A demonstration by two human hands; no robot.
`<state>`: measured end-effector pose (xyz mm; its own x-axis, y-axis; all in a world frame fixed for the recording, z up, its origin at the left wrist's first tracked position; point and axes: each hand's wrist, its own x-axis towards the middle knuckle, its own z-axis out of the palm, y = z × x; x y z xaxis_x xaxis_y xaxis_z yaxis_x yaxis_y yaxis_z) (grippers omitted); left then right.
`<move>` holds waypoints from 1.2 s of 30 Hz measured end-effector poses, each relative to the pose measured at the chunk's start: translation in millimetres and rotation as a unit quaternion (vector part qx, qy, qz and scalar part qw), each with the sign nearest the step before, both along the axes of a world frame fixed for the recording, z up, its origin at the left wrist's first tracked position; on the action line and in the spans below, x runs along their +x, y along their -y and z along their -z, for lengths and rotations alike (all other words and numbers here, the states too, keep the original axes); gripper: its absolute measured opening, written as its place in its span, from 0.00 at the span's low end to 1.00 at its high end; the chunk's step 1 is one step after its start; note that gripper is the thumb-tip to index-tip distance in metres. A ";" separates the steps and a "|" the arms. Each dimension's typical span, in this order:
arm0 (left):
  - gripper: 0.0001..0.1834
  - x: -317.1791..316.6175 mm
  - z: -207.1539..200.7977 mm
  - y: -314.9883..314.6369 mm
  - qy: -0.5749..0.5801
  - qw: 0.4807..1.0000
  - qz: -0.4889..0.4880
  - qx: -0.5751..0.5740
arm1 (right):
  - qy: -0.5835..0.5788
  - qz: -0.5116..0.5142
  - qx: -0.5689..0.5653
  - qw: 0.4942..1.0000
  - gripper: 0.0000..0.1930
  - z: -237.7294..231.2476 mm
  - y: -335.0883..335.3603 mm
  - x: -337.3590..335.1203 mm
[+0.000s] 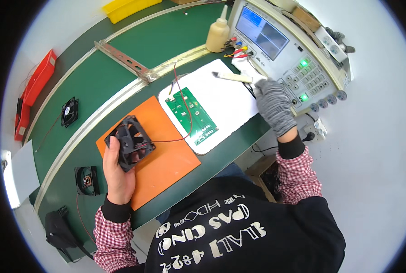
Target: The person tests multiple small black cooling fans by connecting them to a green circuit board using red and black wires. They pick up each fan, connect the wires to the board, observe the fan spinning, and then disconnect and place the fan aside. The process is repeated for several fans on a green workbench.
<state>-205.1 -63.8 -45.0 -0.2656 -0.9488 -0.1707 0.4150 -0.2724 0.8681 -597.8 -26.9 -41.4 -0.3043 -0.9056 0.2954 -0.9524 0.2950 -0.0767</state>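
Note:
My left hand (119, 175), bare, grips a black square cooling fan (130, 143) by its frame, tilted above an orange board (168, 170). From the fan a thin red wire (190, 119) loops across a green circuit board (191, 116), which lies on a white pad (228, 107). My right hand (274, 107), in a grey knitted glove, is closed at the pad's right edge, beside the bench instrument. A pale stick-like tool with a dark tip (232, 76) points left from its fingers. Part of that grip is hidden by the glove.
The bench instrument (287, 50) has a lit screen and clip leads (239, 52). A squeeze bottle (218, 35) stands beside it. Two more fans, one farther (69, 111) and one nearer (87, 181), lie left. A slotted metal bar (123, 59) crosses the green bench; red bins (39, 77) line its far left.

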 end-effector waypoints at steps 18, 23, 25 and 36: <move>0.19 -18.6 -6.1 0.7 0.047 0.997 -0.013 -0.053 | 0.233 -0.204 -0.187 0.932 0.12 -70.7 -53.1 65.3; 0.18 -30.7 -9.9 -6.7 0.119 0.980 -0.025 -0.157 | 0.139 -0.434 -0.079 0.886 0.08 -64.2 -18.4 136.5; 0.16 -32.2 -8.8 -7.7 0.123 0.977 -0.040 -0.172 | 0.101 -0.437 -0.073 0.891 0.09 -58.9 -10.9 145.0; 0.15 -37.3 -9.4 -14.6 0.207 0.940 -0.128 -0.240 | 0.068 -0.451 -0.060 0.888 0.17 -58.2 -21.1 163.0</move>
<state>-242.4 -49.2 -35.6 -0.0240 -0.9668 0.2543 0.0138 0.2540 0.9671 -434.8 -5.8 16.9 0.4890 -0.7631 0.4225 -0.7759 -0.6019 -0.1892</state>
